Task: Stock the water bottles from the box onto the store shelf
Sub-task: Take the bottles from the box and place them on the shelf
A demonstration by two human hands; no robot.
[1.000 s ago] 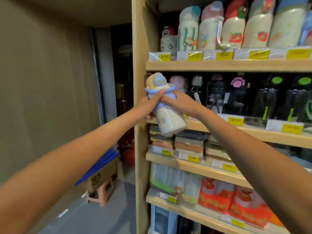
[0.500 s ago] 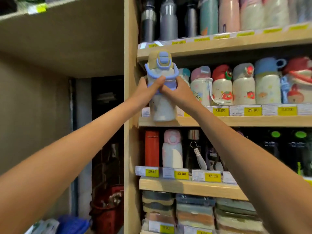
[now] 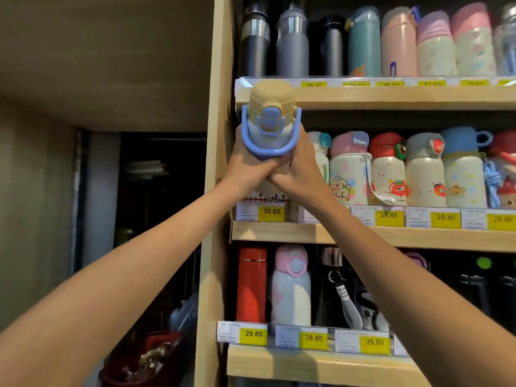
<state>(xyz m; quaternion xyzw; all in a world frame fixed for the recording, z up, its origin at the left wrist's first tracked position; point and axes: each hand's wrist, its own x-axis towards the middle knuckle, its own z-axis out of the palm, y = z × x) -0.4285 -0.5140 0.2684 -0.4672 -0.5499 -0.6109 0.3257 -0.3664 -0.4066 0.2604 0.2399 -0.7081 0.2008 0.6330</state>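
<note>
Both hands, the left hand (image 3: 248, 166) and the right hand (image 3: 301, 169), are curled tight round the lower body of the water bottle (image 3: 269, 118), held up at the left end of the middle shelf (image 3: 279, 232) with its yellow cap level with the board above (image 3: 391, 94). From where I stand, that cap could catch the board going in, or the right wrist could knock over the cartoon bottle (image 3: 321, 155) just beside it.

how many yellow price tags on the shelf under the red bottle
3: the 29.80 tag under the red bottle, the 38.80 tag under the pink-lidded bottle, the 35.80 tag right of those. The right arm may hide more.
</note>
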